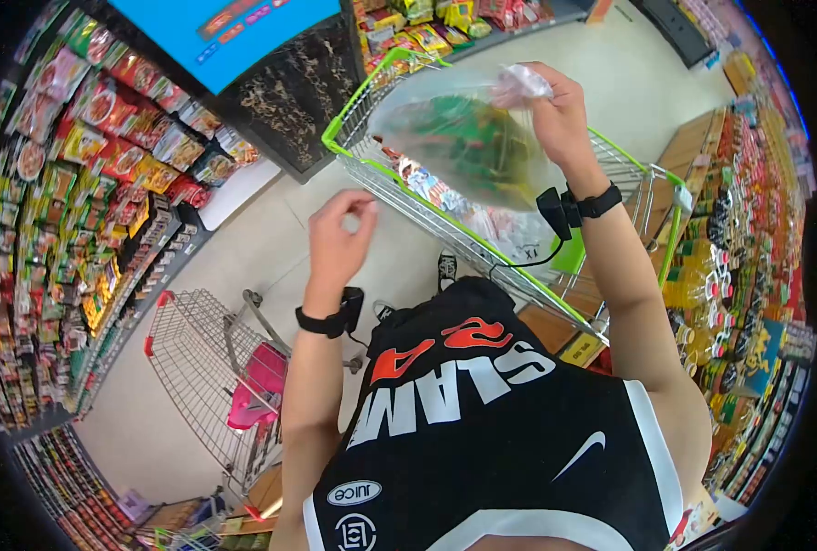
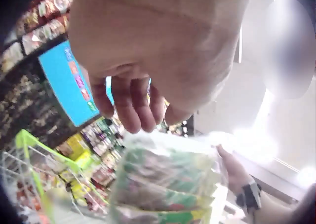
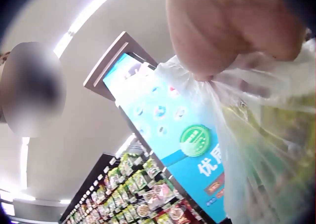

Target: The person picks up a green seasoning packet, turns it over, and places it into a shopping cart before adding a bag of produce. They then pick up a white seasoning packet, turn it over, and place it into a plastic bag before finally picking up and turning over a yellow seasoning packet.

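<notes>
On the head view's clock face, the right hand [image 1: 563, 110] is reaching up toward between one and two o'clock, its fingers closing tightly around the gathered top of a clear plastic bag [image 1: 468, 147]. The plastic bag is hanging at one o'clock from the centre, bulging toward eight o'clock from that hand, and green and yellow goods are showing blurrily through its film. It is hovering over a green-rimmed trolley [image 1: 331, 138], where more plastic-wrapped goods [image 1: 440, 197] are lying. The left hand [image 1: 339, 234] is hanging at ten o'clock, well apart from the plastic bag; its fingers are curving loosely toward the thumb, leaving a gap between, and gripping nothing. Each wrist is wearing a black strap carrying a small camera.

A second trolley [image 1: 188, 358] is standing at eight o'clock, with a pink part [image 1: 261, 381] showing at its near side. Shelves of bright packets [image 1: 105, 156] are rising between nine and ten o'clock, a blue screen [image 1: 243, 37] is glowing at eleven, and bottles of yellow liquid [image 1: 702, 275] are lining three o'clock. A black sleeveless top [image 1: 468, 450] is filling six o'clock
</notes>
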The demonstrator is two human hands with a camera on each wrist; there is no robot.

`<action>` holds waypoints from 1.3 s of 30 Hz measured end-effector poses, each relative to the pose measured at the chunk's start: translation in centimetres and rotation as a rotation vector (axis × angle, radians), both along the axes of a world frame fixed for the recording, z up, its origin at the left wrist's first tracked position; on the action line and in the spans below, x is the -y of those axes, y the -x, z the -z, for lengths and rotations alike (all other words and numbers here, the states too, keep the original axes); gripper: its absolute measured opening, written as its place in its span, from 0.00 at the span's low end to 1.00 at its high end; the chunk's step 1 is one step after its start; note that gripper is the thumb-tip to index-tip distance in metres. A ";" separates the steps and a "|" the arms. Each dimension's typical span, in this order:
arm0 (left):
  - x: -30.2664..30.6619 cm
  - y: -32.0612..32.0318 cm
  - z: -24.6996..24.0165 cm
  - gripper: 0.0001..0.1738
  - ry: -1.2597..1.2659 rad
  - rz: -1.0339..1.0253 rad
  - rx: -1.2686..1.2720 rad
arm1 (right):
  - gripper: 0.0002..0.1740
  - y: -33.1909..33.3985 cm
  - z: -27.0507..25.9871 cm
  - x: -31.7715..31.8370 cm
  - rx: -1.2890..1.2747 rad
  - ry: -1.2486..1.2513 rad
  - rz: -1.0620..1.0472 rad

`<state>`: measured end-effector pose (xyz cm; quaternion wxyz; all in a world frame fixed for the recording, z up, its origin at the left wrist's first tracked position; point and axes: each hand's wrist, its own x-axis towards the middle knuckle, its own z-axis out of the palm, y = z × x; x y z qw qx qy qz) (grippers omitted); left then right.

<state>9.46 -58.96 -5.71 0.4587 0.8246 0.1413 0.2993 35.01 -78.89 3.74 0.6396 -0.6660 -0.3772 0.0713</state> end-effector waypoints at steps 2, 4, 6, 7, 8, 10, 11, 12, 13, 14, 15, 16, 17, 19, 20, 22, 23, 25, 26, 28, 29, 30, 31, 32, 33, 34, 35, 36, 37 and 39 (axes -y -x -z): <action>1.8 -1.0 -3.6 0.15 -0.089 0.018 0.076 | 0.19 1.8 -1.0 -1.5 0.167 0.071 -0.049; 2.7 -1.2 -6.2 0.19 -0.182 -0.064 0.139 | 0.17 4.4 -2.1 -2.8 0.365 0.129 -0.083; 2.7 -0.8 -7.8 0.22 -0.314 -0.161 0.190 | 0.17 6.6 -2.2 -3.9 0.450 0.168 -0.140; 2.6 -0.5 -8.8 0.23 -0.338 -0.181 0.206 | 0.17 7.9 -2.6 -4.1 0.400 0.198 -0.204; 2.2 0.0 -9.4 0.22 -0.386 -0.189 0.197 | 0.17 8.8 -2.6 -4.6 0.388 0.187 -0.245; 1.3 0.9 -10.2 0.20 -0.482 -0.211 0.169 | 0.16 10.4 -1.9 -5.5 0.362 0.165 -0.335; 0.5 1.3 -10.1 0.13 -0.539 -0.155 0.206 | 0.16 11.1 -1.4 -5.9 0.315 0.134 -0.326; 0.1 2.0 -9.9 0.11 -0.395 -0.114 0.119 | 0.15 11.3 -0.9 -6.5 0.239 0.165 -0.352; -0.1 2.6 -9.7 0.10 -0.248 -0.073 0.033 | 0.14 11.6 -0.5 -7.0 0.161 0.198 -0.377; -0.3 3.2 -9.4 0.09 -0.099 -0.032 -0.051 | 0.13 11.8 0.0 -7.4 0.084 0.232 -0.400; -0.5 3.7 -9.1 0.11 -0.195 -0.092 0.004 | 0.12 12.0 0.6 -7.7 0.143 0.184 -0.401; -0.5 4.2 -9.0 0.12 -0.129 -0.112 -0.014 | 0.11 12.3 1.1 -8.1 0.205 0.132 -0.400; -0.4 4.8 -9.0 0.14 -0.063 -0.133 -0.030 | 0.11 12.4 1.7 -8.4 0.267 0.080 -0.397; -0.3 5.5 -8.5 0.16 0.045 -0.159 -0.059 | 0.10 12.6 2.7 -8.6 0.320 0.157 -0.463; -0.2 5.8 -8.0 0.16 0.087 -0.164 -0.072 | 0.09 12.7 3.2 -8.7 0.345 0.199 -0.499; -0.1 6.4 -7.2 0.16 0.136 -0.188 -0.080 | 0.09 12.9 4.0 -9.4 0.366 0.113 -0.468; -0.2 6.8 -6.8 0.16 0.139 -0.200 -0.074 | 0.09 12.9 4.3 -10.1 0.425 0.023 -0.423; -0.3 7.3 -6.0 0.17 0.182 -0.216 -0.040 | 0.07 13.3 4.9 -10.8 0.452 -0.051 -0.368; -0.4 7.4 -5.6 0.17 0.217 -0.222 -0.011 | 0.07 13.5 5.1 -10.9 0.423 -0.039 -0.361; -0.6 7.6 -5.1 0.17 0.277 -0.228 0.013 | 0.05 14.0 5.6 -11.3 0.331 0.030 -0.378; -0.5 7.8 -4.9 0.17 0.304 -0.227 0.003 | 0.04 14.5 5.9 -11.3 0.264 0.085 -0.400; -0.5 7.9 -4.7 0.18 0.330 -0.226 -0.006 | 0.05 14.9 6.4 -11.5 0.197 0.141 -0.423; -0.8 8.2 -4.4 0.18 0.324 -0.205 -0.032 | 0.11 15.1 7.2 -11.7 0.049 0.256 -0.508; -1.0 8.4 -3.9 0.19 0.320 -0.182 -0.058 | 0.13 15.1 7.4 -12.0 -0.067 0.276 -0.552; -1.1 8.7 -3.6 0.19 0.321 -0.158 -0.088 | 0.15 15.4 7.0 -12.1 -0.187 0.299 -0.593; -1.3 9.0 -3.5 0.19 0.309 -0.153 -0.135 | 0.18 15.7 7.0 -12.0 -0.312 0.326 -0.630; -1.7 9.2 -3.4 0.19 0.299 -0.147 -0.181 | 0.23 15.5 7.9 -12.3 -0.388 0.287 -0.678; -1.8 9.3 -3.3 0.19 0.289 -0.139 -0.225 | 0.23 15.3 7.9 -12.4 -0.415 0.311 -0.701; -1.7 9.3 -3.2 0.19 0.292 -0.138 -0.200 | 0.24 15.1 7.6 -12.4 -0.440 0.333 -0.722; -1.6 9.2 -3.1 0.18 0.291 -0.134 -0.144 | 0.24 14.8 6.9 -12.1 -0.483 0.345 -0.756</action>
